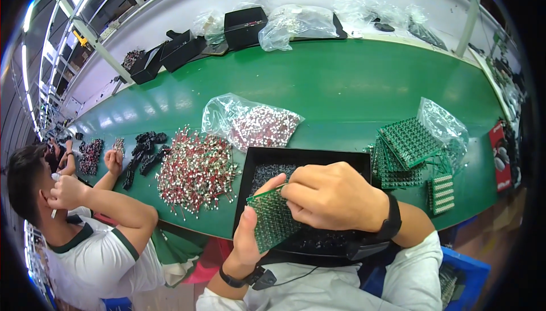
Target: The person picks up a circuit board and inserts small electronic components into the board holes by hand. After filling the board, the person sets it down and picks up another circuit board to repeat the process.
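My left hand [245, 242] grips a green circuit board panel [274, 221] by its left edge, with the thumb on one face and fingers at the upper corner. The panel is tilted over a black tray [335, 156] and carries rows of small parts. Over the panel's upper right edge bends my right hand [335, 197], its fingers closed on the board; the fingertips are partly hidden. Small dark pieces [270, 171] lie inside the tray. To the right of the tray sits a stack of similar green panels [412, 143], with a smaller board with white strips [442, 194] near it.
Left of the tray are a heap of red wires with white connectors [196, 169] and a clear bag [264, 126] of the same. Black cable bundles [145, 149] lie farther left, near a seated co-worker [96, 220]. Black boxes [244, 26] line the back; a blue bin [466, 277] stands lower right.
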Available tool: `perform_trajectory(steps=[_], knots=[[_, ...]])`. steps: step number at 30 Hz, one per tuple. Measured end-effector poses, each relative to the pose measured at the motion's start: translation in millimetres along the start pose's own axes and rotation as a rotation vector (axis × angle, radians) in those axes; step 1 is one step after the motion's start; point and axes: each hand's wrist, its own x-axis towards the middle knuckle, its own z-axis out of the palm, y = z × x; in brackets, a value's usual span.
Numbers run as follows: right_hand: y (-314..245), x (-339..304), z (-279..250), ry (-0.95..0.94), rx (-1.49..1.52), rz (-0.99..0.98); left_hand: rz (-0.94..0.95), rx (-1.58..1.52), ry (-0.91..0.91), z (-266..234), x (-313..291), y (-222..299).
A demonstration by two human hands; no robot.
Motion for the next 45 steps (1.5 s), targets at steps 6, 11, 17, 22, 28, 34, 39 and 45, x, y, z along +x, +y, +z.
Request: perform_trajectory(steps=[6, 11, 17, 22, 28, 34, 39, 45], knots=[[-1.5, 0.0, 7.2, 0.025, 0.065, -0.041, -0.004, 0.015, 0.04, 3.7, -5.2, 1.0], [-5.6, 1.7, 6.6, 0.032, 0.053, -0.044, 0.025, 0.08, 0.034, 2.7, -8.5, -1.6], [-2.8, 2.0, 8.5, 0.023, 0.062, -0.012, 0.019, 0.121, 0.042, -0.3, -7.7, -6.2], [5.3, 2.5, 2.8, -0.002, 0.003, 0.012, 0.04, 0.114, 0.087, 1.0, -5.2, -3.5], [6.1, 1.1, 10.3, -0.015, 0.024, -0.018, 0.024, 0.094, 0.112, 1.2, -7.2, -2.3], [7.5, -1.3, 10.0, -0.027, 0.052, -0.034, 0.008, 0.108, 0.162, 7.3, -4.4, -0.4], [8.0, -3.2, 9.6, -0.033, 0.042, -0.065, 0.01, 0.106, 0.164, 13.4, -5.2, 1.4], [7.8, -1.9, 7.5, -0.035, 0.081, -0.032, 0.003, 0.115, 0.096, 5.3, -8.5, -1.5]])
